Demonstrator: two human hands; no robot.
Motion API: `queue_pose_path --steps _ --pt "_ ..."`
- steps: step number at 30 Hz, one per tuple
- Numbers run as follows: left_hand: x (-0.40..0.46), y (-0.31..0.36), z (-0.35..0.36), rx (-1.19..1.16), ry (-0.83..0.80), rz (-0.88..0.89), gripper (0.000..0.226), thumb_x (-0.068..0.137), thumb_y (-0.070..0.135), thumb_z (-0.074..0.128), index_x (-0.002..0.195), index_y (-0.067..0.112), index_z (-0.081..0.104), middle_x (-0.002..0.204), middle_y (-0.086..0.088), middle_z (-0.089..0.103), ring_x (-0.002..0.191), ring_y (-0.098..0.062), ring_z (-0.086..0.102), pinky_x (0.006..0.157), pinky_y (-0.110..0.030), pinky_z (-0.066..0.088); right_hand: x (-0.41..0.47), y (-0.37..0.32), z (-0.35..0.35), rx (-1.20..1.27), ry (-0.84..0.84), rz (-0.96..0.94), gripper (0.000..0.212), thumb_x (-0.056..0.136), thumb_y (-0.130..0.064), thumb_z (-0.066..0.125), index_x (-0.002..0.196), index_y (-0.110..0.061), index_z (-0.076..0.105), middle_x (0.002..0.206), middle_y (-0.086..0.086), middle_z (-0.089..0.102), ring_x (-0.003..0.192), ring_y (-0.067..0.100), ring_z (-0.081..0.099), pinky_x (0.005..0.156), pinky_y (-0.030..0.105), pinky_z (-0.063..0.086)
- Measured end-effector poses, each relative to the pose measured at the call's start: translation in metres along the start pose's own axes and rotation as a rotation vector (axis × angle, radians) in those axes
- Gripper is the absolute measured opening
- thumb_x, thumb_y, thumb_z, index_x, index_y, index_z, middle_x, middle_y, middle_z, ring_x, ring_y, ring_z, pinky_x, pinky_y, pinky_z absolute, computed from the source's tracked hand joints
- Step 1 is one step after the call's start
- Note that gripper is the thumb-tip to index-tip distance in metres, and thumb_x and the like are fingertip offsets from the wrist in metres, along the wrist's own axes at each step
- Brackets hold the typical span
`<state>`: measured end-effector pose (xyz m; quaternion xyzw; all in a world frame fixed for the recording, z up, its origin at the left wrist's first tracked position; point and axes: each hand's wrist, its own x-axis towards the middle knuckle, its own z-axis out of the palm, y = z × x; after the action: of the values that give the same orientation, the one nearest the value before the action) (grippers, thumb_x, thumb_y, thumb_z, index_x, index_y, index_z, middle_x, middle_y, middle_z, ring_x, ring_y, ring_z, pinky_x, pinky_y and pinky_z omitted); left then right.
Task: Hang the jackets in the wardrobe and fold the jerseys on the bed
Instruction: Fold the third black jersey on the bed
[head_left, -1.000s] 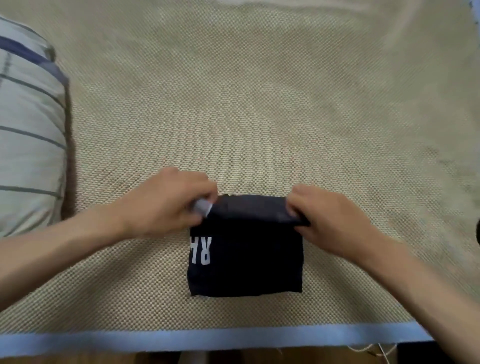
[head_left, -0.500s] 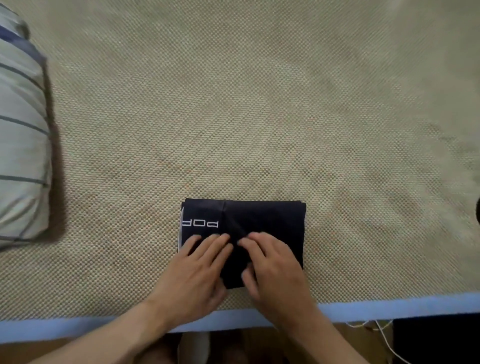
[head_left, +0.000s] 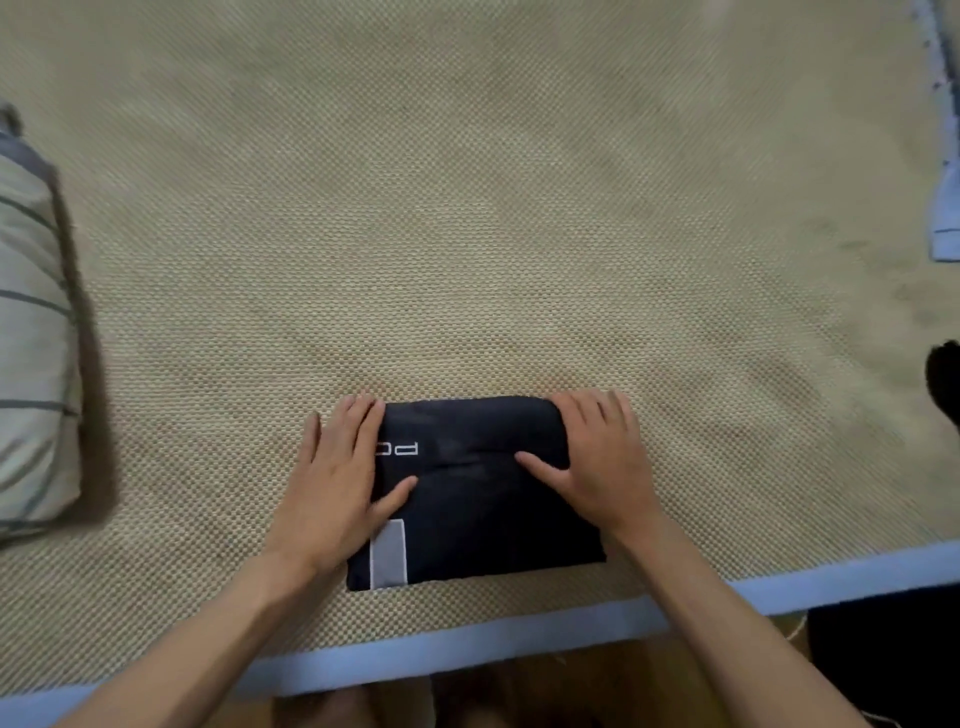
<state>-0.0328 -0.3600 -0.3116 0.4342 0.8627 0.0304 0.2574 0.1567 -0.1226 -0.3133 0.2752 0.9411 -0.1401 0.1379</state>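
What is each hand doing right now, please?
Left hand: open, fingers straight, pressing flat on the folded jersey's left end.
Right hand: open, fingers straight, pressing flat on its right end.

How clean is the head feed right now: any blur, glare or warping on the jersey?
Head view: soft, even light, no glare; the folded jersey and both hands, left hand and right hand, read fairly sharp; the mat blurs toward the top and edges; the wide lens bows the blue bed edge; the pillow casts a dim shadow.
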Motion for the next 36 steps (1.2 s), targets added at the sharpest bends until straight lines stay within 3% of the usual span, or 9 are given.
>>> queue_pose_path --steps 3,6,8,10,16,21,25,31,36 --pt "0.023 0.004 -0.018 -0.167 -0.104 0.157 0.075 0.082 0.049 0.073 0.144 0.023 0.039 0.132 0.003 0.06 0.119 -0.019 0.056 0.102 -0.037 0.043 0.011 -0.001 -0.023 0.174 -0.176 0.013 0.055 0.075 -0.062 0.076 0.111 -0.023 0.061 0.107 -0.006 0.061 0.099 0.017 0.055 0.089 0.036 0.047" --pt "0.041 0.006 -0.037 -0.428 -0.256 0.087 0.02 0.083 0.038 0.078 0.091 0.027 0.063 0.086 0.011 0.067 0.079 -0.008 0.062 0.069 -0.029 0.043 0.006 -0.006 -0.037 0.532 -0.262 0.243 0.037 0.072 -0.039 0.088 0.095 -0.018 0.067 0.094 -0.005 0.065 0.087 0.016 0.061 0.075 0.03 0.049" --pt "0.039 0.006 -0.052 -0.617 -0.28 0.035 0.019 0.085 0.036 0.078 0.077 0.022 0.067 0.068 0.01 0.066 0.062 -0.002 0.059 0.058 -0.021 0.041 -0.01 -0.011 -0.043 0.863 -0.311 0.433 0.034 0.072 -0.025 0.091 0.101 -0.016 0.074 0.095 -0.002 0.077 0.09 0.018 0.072 0.083 0.03 0.057" --pt "0.033 0.01 -0.073 -0.796 -0.345 0.038 0.01 0.089 0.026 0.075 0.081 0.026 0.07 0.069 0.014 0.072 0.065 0.004 0.065 0.059 -0.01 0.043 -0.035 -0.016 -0.051 1.103 -0.288 0.541 0.043 0.073 -0.021 0.092 0.111 -0.015 0.074 0.105 0.001 0.079 0.099 0.019 0.075 0.097 0.041 0.057" --pt "0.002 0.046 -0.177 -0.934 -0.404 0.166 0.012 0.091 0.024 0.072 0.103 0.023 0.075 0.1 0.001 0.078 0.097 -0.015 0.073 0.092 -0.036 0.056 -0.13 -0.072 -0.143 1.361 0.172 0.723 0.044 0.078 -0.014 0.087 0.119 -0.015 0.07 0.116 0.004 0.077 0.107 0.02 0.073 0.102 0.043 0.055" --pt "-0.051 0.139 -0.317 -0.978 -0.429 0.485 0.013 0.091 0.021 0.072 0.103 0.023 0.076 0.101 -0.001 0.078 0.096 -0.016 0.074 0.085 -0.034 0.055 -0.239 -0.114 -0.299 1.395 0.657 0.718 0.031 0.085 -0.015 0.08 0.115 -0.018 0.07 0.106 -0.003 0.079 0.096 0.013 0.075 0.078 0.026 0.059" --pt "-0.117 0.232 -0.41 -0.966 -0.488 0.776 0.025 0.09 0.026 0.073 0.113 0.017 0.073 0.108 -0.005 0.077 0.104 -0.023 0.072 0.092 -0.038 0.054 -0.346 -0.138 -0.402 1.463 1.101 0.66 0.036 0.085 -0.013 0.075 0.121 -0.009 0.07 0.114 0.013 0.077 0.106 0.031 0.073 0.093 0.041 0.055" --pt "-0.247 0.344 -0.498 -0.948 -0.573 1.177 0.028 0.087 0.018 0.074 0.113 0.009 0.074 0.11 -0.012 0.076 0.107 -0.031 0.071 0.094 -0.041 0.055 -0.504 -0.195 -0.485 1.249 1.588 0.656 0.028 0.092 -0.014 0.071 0.119 -0.008 0.07 0.111 0.012 0.078 0.104 0.028 0.074 0.09 0.036 0.061" --pt "-0.338 0.388 -0.513 -0.884 -0.74 1.389 0.028 0.089 0.018 0.071 0.116 0.011 0.073 0.115 -0.013 0.074 0.11 -0.03 0.069 0.099 -0.041 0.051 -0.604 -0.246 -0.492 1.001 1.772 0.687 0.019 0.095 -0.014 0.069 0.114 -0.012 0.072 0.11 0.004 0.078 0.106 0.021 0.073 0.092 0.035 0.056"
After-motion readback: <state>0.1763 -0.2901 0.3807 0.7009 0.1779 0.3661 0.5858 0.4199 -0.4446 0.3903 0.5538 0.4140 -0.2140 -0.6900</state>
